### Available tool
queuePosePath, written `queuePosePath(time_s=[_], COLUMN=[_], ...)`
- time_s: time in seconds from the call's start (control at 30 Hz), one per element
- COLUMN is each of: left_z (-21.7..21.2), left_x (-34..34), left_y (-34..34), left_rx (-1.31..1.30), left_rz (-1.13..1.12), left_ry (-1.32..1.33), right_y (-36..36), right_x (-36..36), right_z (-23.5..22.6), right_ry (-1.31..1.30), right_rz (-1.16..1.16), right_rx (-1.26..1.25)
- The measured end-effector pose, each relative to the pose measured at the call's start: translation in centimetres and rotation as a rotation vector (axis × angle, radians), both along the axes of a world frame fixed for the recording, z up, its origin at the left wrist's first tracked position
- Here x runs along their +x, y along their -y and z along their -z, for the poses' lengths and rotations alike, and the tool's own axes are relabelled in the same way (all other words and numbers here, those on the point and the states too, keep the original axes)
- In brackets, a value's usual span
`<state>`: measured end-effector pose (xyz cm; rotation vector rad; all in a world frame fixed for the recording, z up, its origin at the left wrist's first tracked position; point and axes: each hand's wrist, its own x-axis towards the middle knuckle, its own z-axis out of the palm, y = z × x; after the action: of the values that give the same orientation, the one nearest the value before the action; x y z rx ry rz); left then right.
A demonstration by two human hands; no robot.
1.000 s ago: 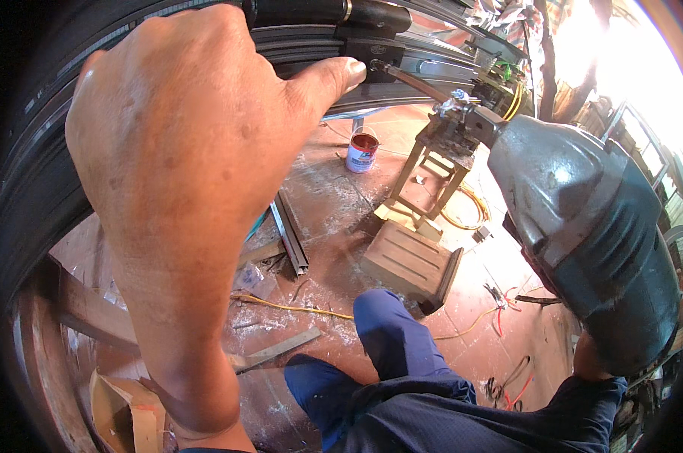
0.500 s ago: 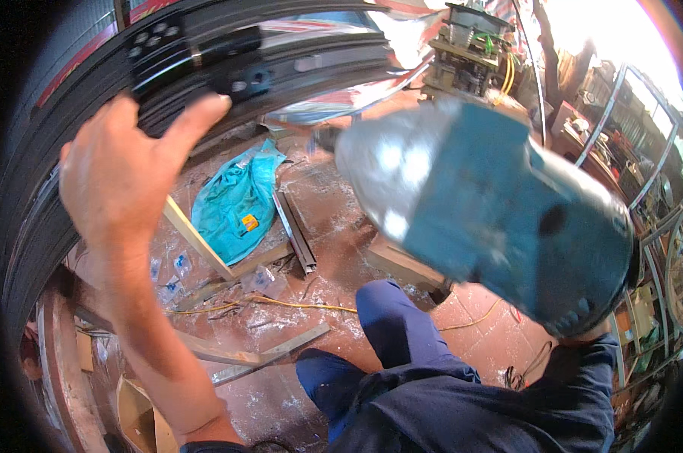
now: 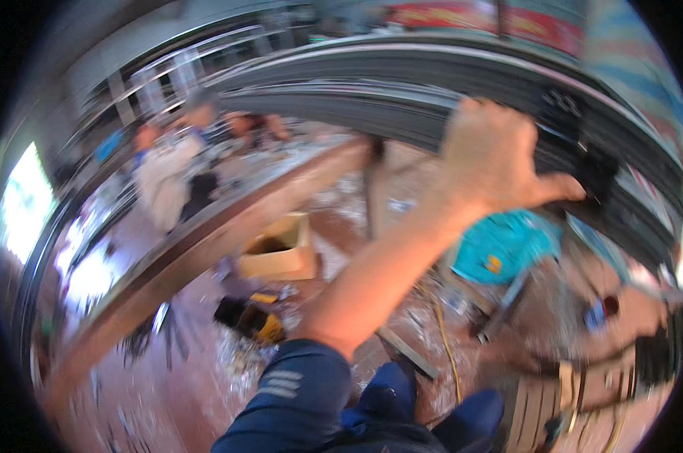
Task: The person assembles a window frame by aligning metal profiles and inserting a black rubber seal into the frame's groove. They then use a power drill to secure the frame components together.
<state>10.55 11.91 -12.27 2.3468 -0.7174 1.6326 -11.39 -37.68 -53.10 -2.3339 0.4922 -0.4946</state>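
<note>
My left hand [image 3: 492,155] lies over a long stack of dark metal profiles [image 3: 341,113]. Its fingers curl over the far side of the top profile, and the thumb stretches right along the near side. Just right of the thumb is a black fitting [image 3: 598,172] on the profiles, blurred by motion. A turquoise cloth or bag [image 3: 507,245] with a small orange patch lies on the floor below the hand. My right hand is out of view, and no power tool shows in it here.
A reddish beam [image 3: 228,208] runs diagonally at left, with an open cardboard box [image 3: 277,253] beside it. A black-and-yellow tool [image 3: 251,318], a yellow cord [image 3: 445,340] and scraps litter the floor. A blurred person [image 3: 168,166] is at far left; a wooden pallet-like piece [image 3: 534,411] sits low right.
The view has swung left, so the profiles and my left hand now appear farther right. The teal power tool in my right hand has left the picture. My left hand stays on the profiles.
</note>
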Motion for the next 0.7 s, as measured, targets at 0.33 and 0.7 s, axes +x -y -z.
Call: queuePosePath(time_s=[0.33, 0.7], left_z=[1.4, 3.1], left_x=[-0.4, -0.6], left_y=[-2.6, -2.2], left_rx=[-0.079, -0.140], left_rz=[0.022, 0.094], left_ry=[0.329, 0.321], right_y=[0.3, 1.2], right_x=[10.7, 9.7], right_z=[4.7, 3.8], right_ry=[-0.017, 0.043], right_rz=[-0.190, -0.116], right_rx=[-0.036, -0.089])
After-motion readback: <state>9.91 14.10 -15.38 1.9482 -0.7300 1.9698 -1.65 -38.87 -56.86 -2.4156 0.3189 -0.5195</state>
